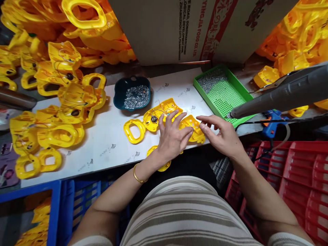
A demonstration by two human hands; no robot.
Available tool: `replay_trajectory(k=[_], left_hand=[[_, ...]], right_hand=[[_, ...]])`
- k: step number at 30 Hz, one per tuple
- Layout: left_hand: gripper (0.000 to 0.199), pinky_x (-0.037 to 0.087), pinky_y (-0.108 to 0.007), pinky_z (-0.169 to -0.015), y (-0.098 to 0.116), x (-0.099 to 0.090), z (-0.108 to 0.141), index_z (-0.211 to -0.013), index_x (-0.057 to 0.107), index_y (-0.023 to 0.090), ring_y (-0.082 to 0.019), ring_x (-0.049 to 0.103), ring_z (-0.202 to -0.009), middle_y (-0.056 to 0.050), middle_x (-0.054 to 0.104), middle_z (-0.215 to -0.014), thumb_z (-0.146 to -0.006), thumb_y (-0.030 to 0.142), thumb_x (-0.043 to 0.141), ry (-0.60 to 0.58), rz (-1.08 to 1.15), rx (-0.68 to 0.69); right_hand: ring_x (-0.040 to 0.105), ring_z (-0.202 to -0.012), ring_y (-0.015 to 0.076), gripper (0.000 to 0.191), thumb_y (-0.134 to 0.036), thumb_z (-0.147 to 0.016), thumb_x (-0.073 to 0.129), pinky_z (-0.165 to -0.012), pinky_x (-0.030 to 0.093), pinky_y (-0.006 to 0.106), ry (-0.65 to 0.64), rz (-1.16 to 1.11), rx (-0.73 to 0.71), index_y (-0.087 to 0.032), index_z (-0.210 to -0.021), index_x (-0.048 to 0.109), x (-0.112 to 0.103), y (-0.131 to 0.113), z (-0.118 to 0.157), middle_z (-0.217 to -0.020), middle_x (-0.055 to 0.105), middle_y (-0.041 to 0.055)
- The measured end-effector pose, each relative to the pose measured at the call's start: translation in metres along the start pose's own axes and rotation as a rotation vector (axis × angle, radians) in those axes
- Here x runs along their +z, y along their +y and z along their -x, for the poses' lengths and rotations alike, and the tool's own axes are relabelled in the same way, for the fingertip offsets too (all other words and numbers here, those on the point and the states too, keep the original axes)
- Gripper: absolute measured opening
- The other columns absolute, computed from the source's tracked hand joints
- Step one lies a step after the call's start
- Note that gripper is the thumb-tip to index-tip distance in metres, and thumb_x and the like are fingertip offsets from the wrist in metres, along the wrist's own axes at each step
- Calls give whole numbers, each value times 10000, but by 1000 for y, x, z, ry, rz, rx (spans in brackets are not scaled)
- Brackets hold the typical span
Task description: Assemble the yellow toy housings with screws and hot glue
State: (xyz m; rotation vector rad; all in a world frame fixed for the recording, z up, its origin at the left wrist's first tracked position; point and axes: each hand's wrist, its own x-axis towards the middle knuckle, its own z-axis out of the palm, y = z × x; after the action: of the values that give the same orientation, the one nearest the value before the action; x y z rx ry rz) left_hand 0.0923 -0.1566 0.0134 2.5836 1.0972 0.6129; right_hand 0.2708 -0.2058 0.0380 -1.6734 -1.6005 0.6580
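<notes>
My left hand (173,135) is over the yellow plastic parts at the table's front edge, fingers spread, with thumb and a fingertip near the right-hand shell. Beneath and left of it lies a yellow shell (153,118) with a round black speaker, thin wires and a ring-shaped handle. Another yellow shell (196,131) lies right of that hand, partly covered by it. My right hand (220,133) hovers at this shell's right side, thumb and index finger apart at the tips, nothing visible between them. One more yellow piece (164,166) shows below my left wrist.
A dark bowl (118,92) and a green tray (237,90) hold small metal screws. Yellow shells (74,99) pile up on the left. A grey tool (282,92) reaches in from the right. Behind stands a cardboard box (164,34); red crates (294,171) are at lower right.
</notes>
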Motion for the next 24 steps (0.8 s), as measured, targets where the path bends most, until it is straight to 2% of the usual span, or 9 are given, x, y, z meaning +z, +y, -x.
replay_trajectory(k=[2,5,11,16,20,22,24], left_hand=[[182,137,-602,-1104,1,-2,0,-908,741,301,-312,360,-1342,-39,517,-1399,-910,329,561,-6,-35,41],[178,136,-602,-1111,1,-1,1,-927,736,301,-309,350,-1352,-40,515,-1402,-910,317,559,-6,-40,64],[203,271,-538,-1119,5,7,-2,-1051,714,278,-274,349,-1339,-50,542,-1363,-899,315,584,-18,215,-115],[174,278,-501,-1142,10,12,-3,-906,708,239,-253,335,-1351,-50,542,-1352,-922,326,558,25,315,-182],[225,249,-517,-1148,13,12,2,-901,671,216,-257,302,-1378,-71,445,-1439,-953,332,485,31,247,-202],[249,211,-546,-1152,14,12,3,-886,659,203,-271,268,-1399,-84,407,-1465,-960,328,457,33,196,-202],[257,172,-578,-1150,15,13,4,-863,655,193,-291,236,-1415,-93,383,-1482,-957,322,454,33,153,-197]], right_hand=[[640,-815,174,251,-327,-860,588,-726,474,305,-51,-26,16,-210,-1052,700,0,1,-3,-897,721,41],[650,-782,160,158,-312,-842,618,-714,474,288,-84,-88,32,-213,-899,727,2,4,-5,-877,744,24],[626,-668,136,169,-345,-811,661,-630,481,260,19,-220,113,-203,-852,742,2,9,-5,-799,747,14],[607,-689,130,159,-337,-817,674,-636,483,261,30,-263,41,-200,-842,751,6,8,-5,-787,700,30],[612,-740,141,231,-386,-865,606,-573,476,245,52,-191,30,-214,-926,748,6,13,-3,-866,655,56],[636,-859,172,304,-403,-911,520,-653,511,270,124,-81,57,-213,-1032,724,6,21,-1,-989,661,88],[642,-971,202,365,-417,-938,455,-788,526,318,130,-16,94,-201,-1112,693,8,31,3,-1066,671,105]])
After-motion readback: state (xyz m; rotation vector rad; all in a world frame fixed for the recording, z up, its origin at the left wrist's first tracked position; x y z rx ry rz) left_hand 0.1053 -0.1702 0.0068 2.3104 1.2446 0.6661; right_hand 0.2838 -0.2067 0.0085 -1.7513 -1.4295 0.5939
